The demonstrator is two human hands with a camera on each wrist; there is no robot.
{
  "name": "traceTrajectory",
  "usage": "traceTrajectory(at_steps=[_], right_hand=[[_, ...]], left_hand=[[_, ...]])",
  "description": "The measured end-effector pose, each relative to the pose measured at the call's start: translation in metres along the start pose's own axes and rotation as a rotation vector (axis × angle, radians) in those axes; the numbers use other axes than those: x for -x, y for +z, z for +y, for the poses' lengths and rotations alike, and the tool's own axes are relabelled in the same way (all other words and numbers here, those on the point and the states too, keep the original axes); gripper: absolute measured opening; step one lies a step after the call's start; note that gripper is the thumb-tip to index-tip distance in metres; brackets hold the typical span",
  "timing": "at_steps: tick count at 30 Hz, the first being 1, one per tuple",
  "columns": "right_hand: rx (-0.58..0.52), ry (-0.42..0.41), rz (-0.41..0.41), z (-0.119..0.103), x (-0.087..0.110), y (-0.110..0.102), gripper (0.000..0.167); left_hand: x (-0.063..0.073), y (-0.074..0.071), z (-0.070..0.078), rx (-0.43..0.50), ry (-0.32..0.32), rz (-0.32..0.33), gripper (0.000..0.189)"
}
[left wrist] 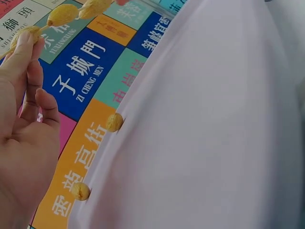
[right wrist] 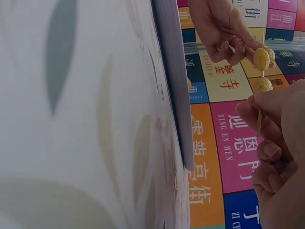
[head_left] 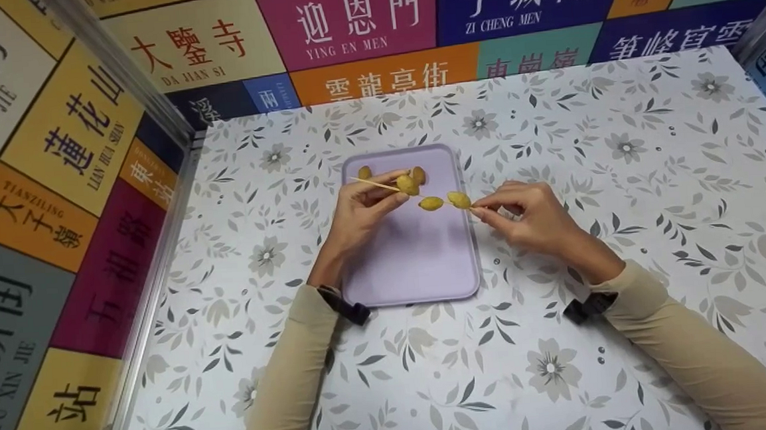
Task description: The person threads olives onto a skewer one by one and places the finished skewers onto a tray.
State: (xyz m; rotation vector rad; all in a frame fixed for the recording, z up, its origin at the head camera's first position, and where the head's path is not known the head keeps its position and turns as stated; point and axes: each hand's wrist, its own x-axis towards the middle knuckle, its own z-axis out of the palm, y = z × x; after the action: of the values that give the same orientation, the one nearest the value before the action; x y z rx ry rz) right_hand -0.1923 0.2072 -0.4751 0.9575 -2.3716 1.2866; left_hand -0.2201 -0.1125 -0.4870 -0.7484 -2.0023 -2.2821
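Observation:
A thin wooden skewer [head_left: 373,184] runs through three wrinkled, yellow-green oval fruits, held over the tray. My left hand [head_left: 363,209] pinches the fruit [head_left: 408,185] at the left between thumb and fingers, and the bare stick juts out past it. The middle fruit [head_left: 431,203] sits between my hands, touched by neither. With thumb and forefinger, my right hand [head_left: 529,216] pinches the skewer right at the third fruit [head_left: 458,200]. A short length of stick [right wrist: 259,121] shows below the right fingertips in the right wrist view.
Beneath the hands lies a lilac rectangular tray [head_left: 412,260]. Two loose fruits, one at the far left [head_left: 364,173] and another fruit [head_left: 418,175] behind the left fingertips, rest on it. A floral cloth [head_left: 552,364] covers the table, with lettered panels [head_left: 357,17] behind.

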Motion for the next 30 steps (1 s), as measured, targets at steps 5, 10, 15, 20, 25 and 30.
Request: traceTrajectory(at_steps=[5, 10, 15, 20, 25, 30], right_hand=[[0.006, 0.04, -0.031, 0.003, 0.0, 0.0, 0.01], [0.023, 0.058, -0.087, 0.004, 0.0, 0.001, 0.011], [0.049, 0.071, -0.096, 0.003, 0.001, 0.001, 0.01], [0.065, 0.047, -0.045, 0.002, 0.001, 0.0, 0.011], [0.05, 0.044, 0.008, 0.002, 0.0, -0.001, 0.011], [0.033, 0.06, 0.041, 0.002, -0.001, -0.002, 0.011]], left_hand=[[-0.001, 0.0, -0.001, -0.032, -0.003, -0.01, 0.04], [-0.002, -0.001, -0.002, -0.025, -0.013, 0.005, 0.04], [-0.002, 0.0, -0.002, 0.003, -0.042, -0.001, 0.039], [-0.004, -0.001, -0.001, -0.022, -0.049, 0.032, 0.037], [-0.007, -0.004, 0.001, -0.142, -0.044, 0.103, 0.039], [-0.012, -0.011, 0.007, -0.343, -0.024, 0.196, 0.036]])
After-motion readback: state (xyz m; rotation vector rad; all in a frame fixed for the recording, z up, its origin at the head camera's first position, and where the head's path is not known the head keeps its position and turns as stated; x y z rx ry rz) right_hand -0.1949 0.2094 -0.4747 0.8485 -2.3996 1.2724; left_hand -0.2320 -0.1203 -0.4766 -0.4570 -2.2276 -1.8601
